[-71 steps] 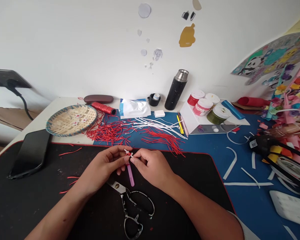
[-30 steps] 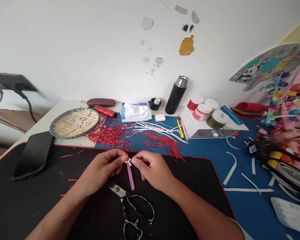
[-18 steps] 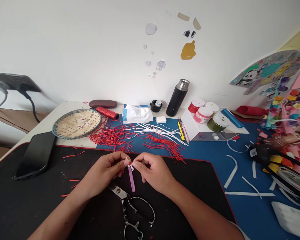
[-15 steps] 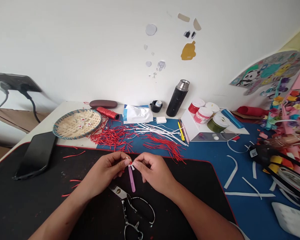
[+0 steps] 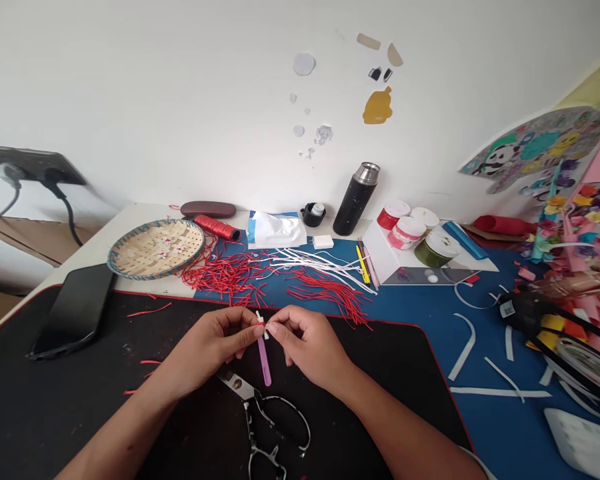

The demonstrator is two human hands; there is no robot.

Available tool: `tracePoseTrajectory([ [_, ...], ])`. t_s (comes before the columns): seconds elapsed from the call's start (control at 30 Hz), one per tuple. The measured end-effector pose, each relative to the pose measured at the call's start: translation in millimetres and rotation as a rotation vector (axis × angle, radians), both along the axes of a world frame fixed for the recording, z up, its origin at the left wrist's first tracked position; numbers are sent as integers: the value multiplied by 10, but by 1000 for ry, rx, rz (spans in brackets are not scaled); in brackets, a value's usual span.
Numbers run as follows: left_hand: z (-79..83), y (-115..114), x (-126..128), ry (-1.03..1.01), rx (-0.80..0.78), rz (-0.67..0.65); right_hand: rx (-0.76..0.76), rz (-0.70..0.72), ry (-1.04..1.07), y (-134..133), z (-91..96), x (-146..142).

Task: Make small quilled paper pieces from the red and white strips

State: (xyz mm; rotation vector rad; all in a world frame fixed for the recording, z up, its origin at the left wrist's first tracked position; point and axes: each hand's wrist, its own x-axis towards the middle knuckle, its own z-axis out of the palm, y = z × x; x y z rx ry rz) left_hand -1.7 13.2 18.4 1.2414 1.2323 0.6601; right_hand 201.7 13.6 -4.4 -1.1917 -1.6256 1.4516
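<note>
**A:** Desk against a plain white wall [image 5: 130,80], a few stickers [image 5: 377,105] up high. Black mat [image 5: 80,413] over the near half, blue mat [image 5: 420,313] behind and off to the right. Pretty messy tbh.

**B:** And the hands?

**A:** Meeting over the black mat. Left hand [image 5: 207,347] and right hand [image 5: 310,343] both pinched shut on a tiny red and white paper piece [image 5: 261,321] at the top of a purple stick [image 5: 264,360], held just above the mat. Can't tell which hand carries the stick itself.

**B:** Anything underneath?

**A:** Scissors [image 5: 265,420] flat on the mat, right below the stick. Phone [image 5: 73,310] face down at the far left edge.

**B:** Back of the desk?

**A:** Woven basket [image 5: 155,248] on the left, red thread spool [image 5: 217,228] just beside it, piles of red strips [image 5: 230,273] and white strips [image 5: 320,260] spread along the blue mat. Black flask [image 5: 355,200] standing near the wall, jars [image 5: 407,230] on a white stand to its right. Heap of colourful paper flowers [image 5: 580,220] on the far right.
</note>
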Motion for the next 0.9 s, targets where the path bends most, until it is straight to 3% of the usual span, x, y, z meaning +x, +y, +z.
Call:
tracePoseTrajectory([
  [0.57,69,-6,17,48,42,-1,82,25,-78,-3,27,8],
  [0.9,-26,-25,-70,136,185,-74,118,88,-178,15,30,24],
])
